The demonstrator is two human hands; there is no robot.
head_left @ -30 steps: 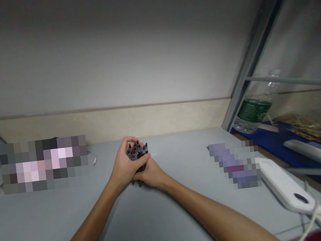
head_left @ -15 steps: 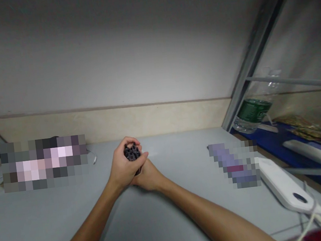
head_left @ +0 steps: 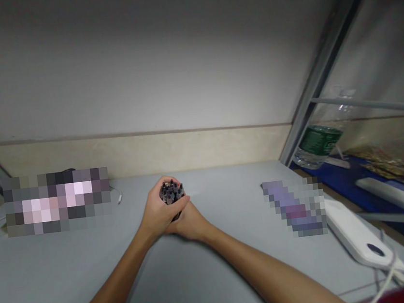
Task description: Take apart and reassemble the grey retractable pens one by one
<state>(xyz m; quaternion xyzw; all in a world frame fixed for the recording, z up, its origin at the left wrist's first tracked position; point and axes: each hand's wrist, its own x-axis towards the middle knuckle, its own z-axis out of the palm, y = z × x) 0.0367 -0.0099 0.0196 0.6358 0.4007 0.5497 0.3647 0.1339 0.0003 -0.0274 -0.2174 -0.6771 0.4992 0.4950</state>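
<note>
A tight bundle of dark pens (head_left: 171, 194) stands upright between my two hands, near the middle of the desk. Their black tips point up; just what kind of pens they are is too small to tell. My left hand (head_left: 159, 207) wraps round the upper part of the bundle, its thumb lying across the near side and its fingers curled behind. Lower down, my right hand (head_left: 188, 221) closes round the bundle from the right, partly covered by my left thumb. The pens' lower ends and most of the right fingers are hidden.
On the grey desk (head_left: 90, 261), a blurred-out pinkish thing (head_left: 58, 202) lies left with a thin cable, and a blurred-out purple thing (head_left: 291, 204) lies right. Beside it is a white device (head_left: 353, 231) with a cord. A bottle (head_left: 319, 140) stands behind the metal rail (head_left: 371, 103).
My left fingers have opened slightly round the top of the bundle, and more pen tips show. The hands and bundle sit slightly further right in view.
</note>
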